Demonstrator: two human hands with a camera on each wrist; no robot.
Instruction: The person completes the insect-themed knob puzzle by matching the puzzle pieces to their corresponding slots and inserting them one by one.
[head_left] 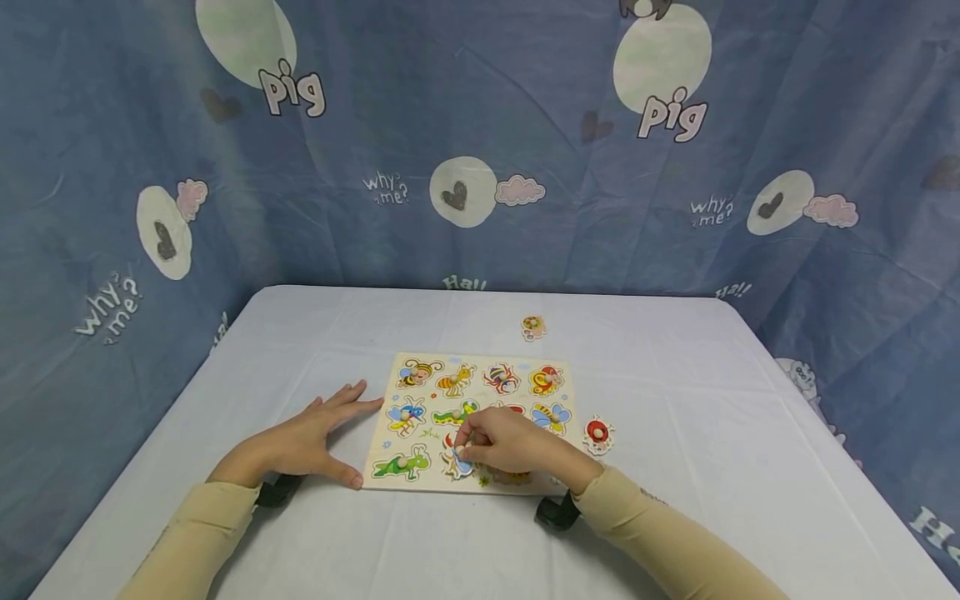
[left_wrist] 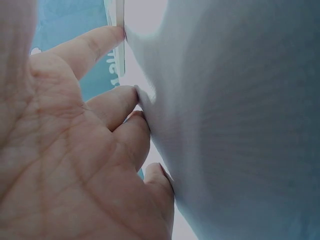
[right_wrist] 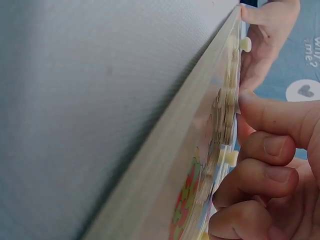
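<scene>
A wooden knob puzzle board (head_left: 408, 485) with colourful insect pieces lies flat on the white-covered table. Over its lower middle, my right hand (head_left: 510, 442) pinches the knob of an insect piece (head_left: 459, 467) with blue and red parts between thumb and forefinger. That piece is partly hidden by the fingers. Whether it sits fully in its recess I cannot tell. My left hand (head_left: 307, 437) is spread at the board's left side, with forefinger and thumb against the edge. The left wrist view shows the left fingertips (left_wrist: 131, 94) down on the cloth.
A red ladybird piece (head_left: 597, 435) lies on the cloth just right of the board. Beyond the far edge is a small yellow and pink piece (head_left: 533, 327). A blue printed curtain (head_left: 465, 108) surrounds the white table (head_left: 690, 400).
</scene>
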